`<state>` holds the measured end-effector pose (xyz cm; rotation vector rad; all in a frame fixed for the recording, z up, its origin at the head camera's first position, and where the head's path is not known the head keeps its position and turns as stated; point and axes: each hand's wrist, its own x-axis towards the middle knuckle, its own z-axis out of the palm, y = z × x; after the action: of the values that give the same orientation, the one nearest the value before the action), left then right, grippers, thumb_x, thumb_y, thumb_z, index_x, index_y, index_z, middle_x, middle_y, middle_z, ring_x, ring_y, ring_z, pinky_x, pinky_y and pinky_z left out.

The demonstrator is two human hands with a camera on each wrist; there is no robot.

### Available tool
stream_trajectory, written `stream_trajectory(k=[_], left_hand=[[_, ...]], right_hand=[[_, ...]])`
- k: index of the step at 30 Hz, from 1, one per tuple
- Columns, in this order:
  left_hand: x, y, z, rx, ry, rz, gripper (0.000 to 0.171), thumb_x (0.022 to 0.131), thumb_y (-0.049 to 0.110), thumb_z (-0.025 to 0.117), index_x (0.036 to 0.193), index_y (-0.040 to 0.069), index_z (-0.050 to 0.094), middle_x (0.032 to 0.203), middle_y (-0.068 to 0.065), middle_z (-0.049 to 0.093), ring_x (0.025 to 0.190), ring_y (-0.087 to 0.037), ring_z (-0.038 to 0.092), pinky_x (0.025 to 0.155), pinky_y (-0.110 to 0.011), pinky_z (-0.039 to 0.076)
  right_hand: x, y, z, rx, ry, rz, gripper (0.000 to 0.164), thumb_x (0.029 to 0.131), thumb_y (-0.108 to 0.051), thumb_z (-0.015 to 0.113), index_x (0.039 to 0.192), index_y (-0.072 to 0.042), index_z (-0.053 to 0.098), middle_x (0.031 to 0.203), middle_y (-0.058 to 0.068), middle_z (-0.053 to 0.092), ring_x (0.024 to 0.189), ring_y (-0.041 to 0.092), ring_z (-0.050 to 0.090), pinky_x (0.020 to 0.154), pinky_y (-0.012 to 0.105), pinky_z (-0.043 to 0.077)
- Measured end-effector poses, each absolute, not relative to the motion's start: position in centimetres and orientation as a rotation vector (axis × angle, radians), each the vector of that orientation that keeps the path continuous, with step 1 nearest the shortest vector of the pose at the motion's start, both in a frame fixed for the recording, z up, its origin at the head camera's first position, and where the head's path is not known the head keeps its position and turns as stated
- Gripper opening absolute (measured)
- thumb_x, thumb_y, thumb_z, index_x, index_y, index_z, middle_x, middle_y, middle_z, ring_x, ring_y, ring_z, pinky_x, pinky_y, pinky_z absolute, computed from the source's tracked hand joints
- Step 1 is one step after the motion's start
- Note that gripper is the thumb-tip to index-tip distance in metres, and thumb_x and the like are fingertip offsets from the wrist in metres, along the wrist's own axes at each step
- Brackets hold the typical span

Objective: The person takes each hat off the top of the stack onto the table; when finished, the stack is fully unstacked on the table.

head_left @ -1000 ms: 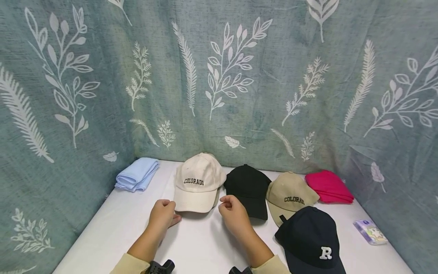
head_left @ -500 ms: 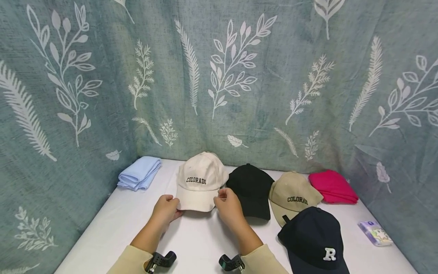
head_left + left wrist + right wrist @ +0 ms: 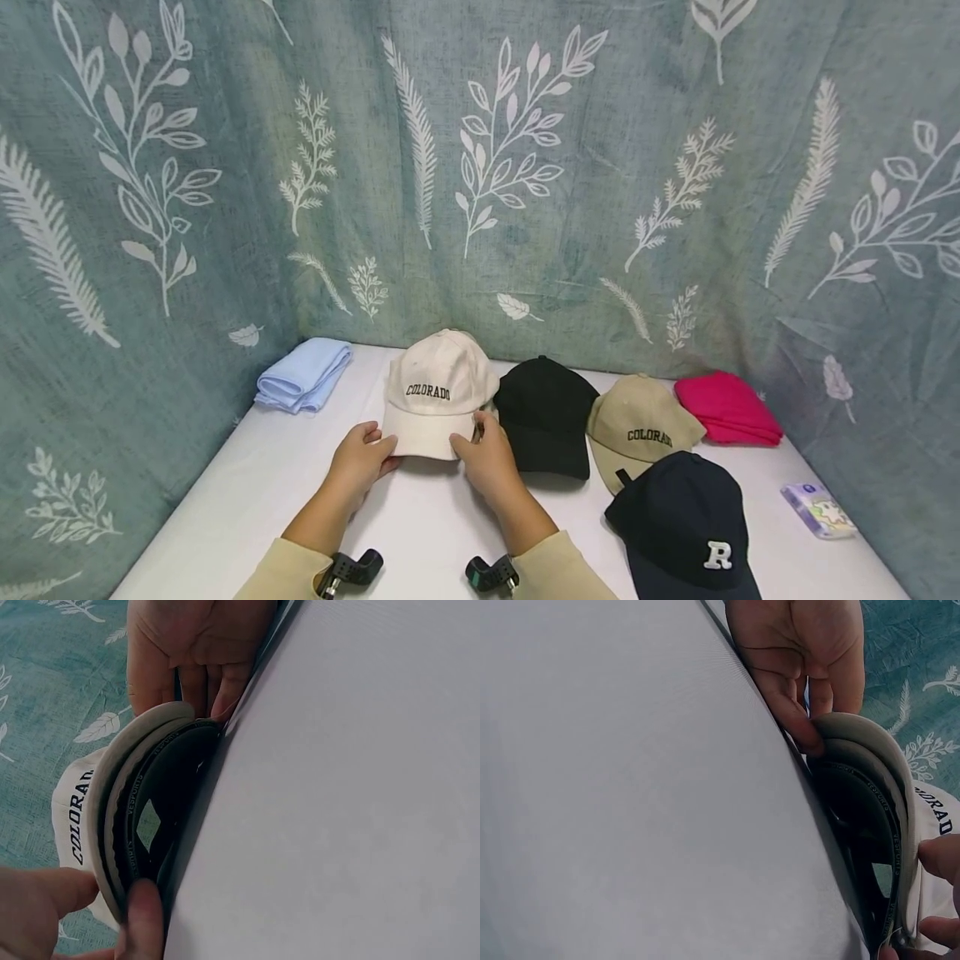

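A cream baseball cap lettered COLORADO stands at the back of the table, its brim facing me. My left hand pinches the brim's left corner, thumb on top and fingers below. At the right corner, my right hand pinches the brim likewise. The left wrist view shows the cap's underside, with a tan layer and a dark band bearing small lettering nested under the cream brim; whether these belong to a second cap, I cannot tell. A black cap sits close beside the right hand.
Right of the black cap are a khaki COLORADO cap and a navy cap with a white R. Folded red cloth and a small purple packet lie farther right. Folded blue cloth is at back left. Patterned curtains enclose the table.
My right hand has moved left from beside the cream cap onto its brim and grips it. The left hand has shifted slightly right onto the opposite corner. The cap has barely moved.
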<state>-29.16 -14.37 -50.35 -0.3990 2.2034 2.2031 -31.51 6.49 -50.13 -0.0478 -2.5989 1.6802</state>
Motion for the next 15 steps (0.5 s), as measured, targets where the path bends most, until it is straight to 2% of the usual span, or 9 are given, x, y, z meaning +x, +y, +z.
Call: stream_trajectory(k=[8,15], left_hand=[[-29.22,-14.38,-50.4,-0.394,2.213,2.179,0.062,0.104,0.006,0.061,0.156,-0.01,0.031,0.153,-0.032,0.039,0.13,-0.048,0.058,0.093,-0.038,0.062],[-29.12,-14.34,-50.57,-0.384,2.231,2.159,0.059,0.103,0.007,0.063,0.153,-0.008,0.037,0.151,-0.029,0.042,0.12,-0.039,0.065,0.089,-0.035,0.063]], right_hand=[[-31.34,6.42,-50.2,-0.014,-2.569,1.775,0.066,0.097,-0.022,0.072,0.153,-0.002,0.044,0.161,0.02,0.044,0.153,0.035,0.037,0.124,0.054,0.033],[-31.49,6.61,-50.48,0.0,-2.539,1.825,0.065,0.096,-0.018,0.072,0.153,-0.002,0.045,0.161,0.02,0.044,0.153,0.035,0.037,0.124,0.053,0.033]])
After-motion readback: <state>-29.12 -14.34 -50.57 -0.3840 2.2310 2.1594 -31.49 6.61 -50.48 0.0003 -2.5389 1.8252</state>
